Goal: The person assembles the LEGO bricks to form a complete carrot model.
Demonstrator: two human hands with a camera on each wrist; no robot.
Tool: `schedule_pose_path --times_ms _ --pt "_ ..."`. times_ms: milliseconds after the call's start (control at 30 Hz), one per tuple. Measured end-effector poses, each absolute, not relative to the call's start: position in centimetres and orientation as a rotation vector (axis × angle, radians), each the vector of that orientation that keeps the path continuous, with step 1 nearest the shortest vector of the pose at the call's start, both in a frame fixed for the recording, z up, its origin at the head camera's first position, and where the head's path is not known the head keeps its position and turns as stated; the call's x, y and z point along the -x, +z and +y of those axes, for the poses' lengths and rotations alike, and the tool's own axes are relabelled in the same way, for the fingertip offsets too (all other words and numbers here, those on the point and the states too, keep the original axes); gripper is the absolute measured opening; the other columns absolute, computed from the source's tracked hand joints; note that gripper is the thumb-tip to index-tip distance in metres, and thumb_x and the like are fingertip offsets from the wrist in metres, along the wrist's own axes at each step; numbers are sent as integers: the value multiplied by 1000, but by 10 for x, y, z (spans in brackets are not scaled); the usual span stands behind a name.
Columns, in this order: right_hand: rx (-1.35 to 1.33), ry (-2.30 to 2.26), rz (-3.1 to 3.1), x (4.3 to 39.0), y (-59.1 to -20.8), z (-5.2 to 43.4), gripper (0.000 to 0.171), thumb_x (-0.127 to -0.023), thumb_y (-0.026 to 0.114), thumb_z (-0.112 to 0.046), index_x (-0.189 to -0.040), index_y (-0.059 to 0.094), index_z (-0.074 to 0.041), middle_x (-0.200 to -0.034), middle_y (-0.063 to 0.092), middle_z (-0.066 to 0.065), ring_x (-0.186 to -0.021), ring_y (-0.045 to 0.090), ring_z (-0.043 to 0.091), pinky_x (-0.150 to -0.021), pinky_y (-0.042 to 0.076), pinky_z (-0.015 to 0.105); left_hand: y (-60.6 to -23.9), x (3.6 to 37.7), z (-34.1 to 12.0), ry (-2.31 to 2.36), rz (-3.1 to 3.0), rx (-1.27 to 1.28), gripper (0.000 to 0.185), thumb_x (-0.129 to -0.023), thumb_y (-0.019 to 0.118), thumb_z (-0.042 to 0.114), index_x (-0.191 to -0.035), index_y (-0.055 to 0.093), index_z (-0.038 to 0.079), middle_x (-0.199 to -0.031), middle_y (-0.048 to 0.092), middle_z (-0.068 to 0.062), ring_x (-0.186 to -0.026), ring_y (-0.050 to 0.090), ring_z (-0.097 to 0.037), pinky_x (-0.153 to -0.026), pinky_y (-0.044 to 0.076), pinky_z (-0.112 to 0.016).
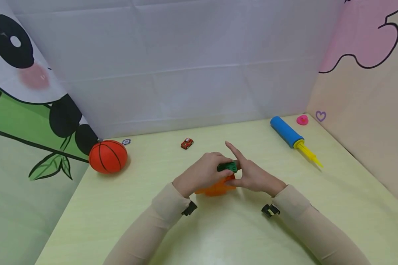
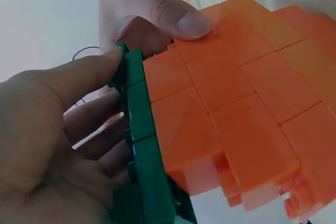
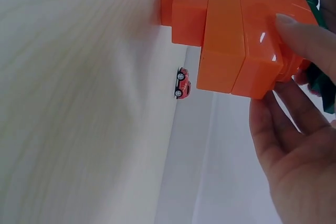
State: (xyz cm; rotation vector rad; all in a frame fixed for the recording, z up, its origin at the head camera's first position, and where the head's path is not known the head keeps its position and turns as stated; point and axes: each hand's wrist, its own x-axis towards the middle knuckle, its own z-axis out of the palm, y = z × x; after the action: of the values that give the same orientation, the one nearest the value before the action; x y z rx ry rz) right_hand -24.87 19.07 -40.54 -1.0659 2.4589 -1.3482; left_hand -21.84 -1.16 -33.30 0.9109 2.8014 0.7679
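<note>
At nine o'clock on the pale table (image 1: pixel 86 221) sits a basketball (image 1: pixel 108 156), with a small round token (image 1: pixel 126 141) just beside it at about ten. Nearer centre, the left hand (image 1: pixel 202 175) has its fingers curled over a green brick plate (image 1: pixel 227 167), thumb pinching the plate's edge in the left wrist view, against the top of an orange brick block (image 1: pixel 215 188) that rests on the table at six. A red toy car (image 1: pixel 187 143) stands well apart at twelve. The right hand (image 1: pixel 253 175) meets the block from three o'clock: thumb pressed on the orange side, other fingers behind the green plate, index finger straight and lifted (so a pinch, not a full grasp). Out at two lie a blue and yellow pump (image 1: pixel 293 139) and a pink duck (image 1: pixel 302 119). My judgement: uneven pressing could tilt the plate so it seats crooked, or pop orange bricks apart.
</note>
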Motion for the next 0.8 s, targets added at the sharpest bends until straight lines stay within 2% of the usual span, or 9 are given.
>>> schedule_pose_path --times_ms 133,367,533,800 --pt "1072 -1363 2443 248 -404 189 118 -85 81 -19 -157 -9 -44 -109 70 -5 -100 64 17 -90 54 47 -335 222 -16 813 2765 -861 15 -95 70 28 -107 70 18 -88 67 11 -79 61 -8 -78 51 -23" --pt "1062 -1370 2455 248 -405 188 118 -85 81 -20 -156 -10 -44 -117 70 -4 -103 65 16 -92 54 45 -335 225 -18 834 2762 -881 22 -93 72 29 -112 71 17 -95 70 8 -81 62 -9 -79 52 -23" --pt "1061 -1370 2451 247 -406 187 118 -85 81 -18 -157 -9 -44 -113 70 -6 -103 65 16 -91 54 44 -336 223 -20 834 2758 -866 24 -93 72 30 -113 71 17 -96 71 8 -82 63 -9 -80 52 -24" --pt "1086 -1355 2471 247 -409 187 118 -85 81 -16 -157 -9 -44 -108 71 -7 -104 66 18 -96 51 50 -335 219 -22 813 2787 -877 19 -93 70 29 -106 65 15 -92 72 9 -73 59 -11 -70 49 -24"
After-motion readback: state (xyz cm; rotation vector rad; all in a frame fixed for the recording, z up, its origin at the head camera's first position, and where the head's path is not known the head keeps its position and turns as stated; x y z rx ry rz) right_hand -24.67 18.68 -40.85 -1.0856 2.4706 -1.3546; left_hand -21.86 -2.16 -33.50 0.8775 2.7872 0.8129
